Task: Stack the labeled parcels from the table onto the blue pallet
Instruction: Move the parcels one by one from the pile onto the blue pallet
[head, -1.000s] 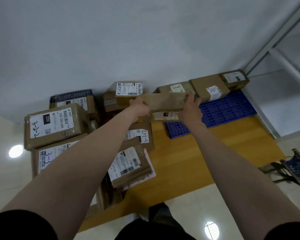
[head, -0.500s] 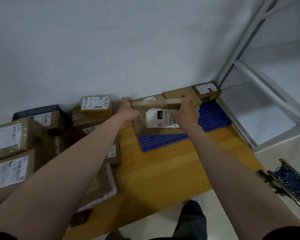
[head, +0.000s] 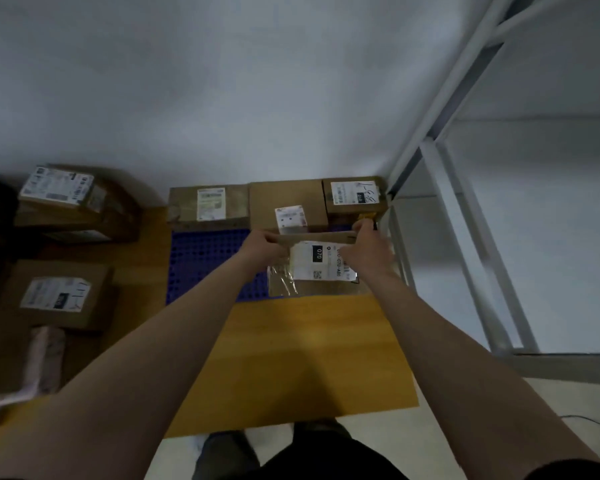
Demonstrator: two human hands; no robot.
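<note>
Both hands hold a brown parcel (head: 314, 268) with a white "070" label over the right front part of the blue pallet (head: 201, 258). My left hand (head: 262, 245) grips its far left edge, my right hand (head: 369, 247) its far right edge. Whether the parcel rests on the pallet I cannot tell. Three labeled parcels stand along the pallet's back edge against the wall: one at the left (head: 208, 206), one in the middle (head: 288, 206), one at the right corner (head: 354, 195).
The pallet lies on a yellow wooden table (head: 291, 358). More labeled parcels are piled at the left: a stack (head: 70, 199) by the wall and a box (head: 56, 294) nearer me. A white metal rack frame (head: 465, 202) stands right of the table.
Both hands have carried the "070" parcel rightward from the pile to the right part of the pallet and lowered it. The camera view swung right with it.
</note>
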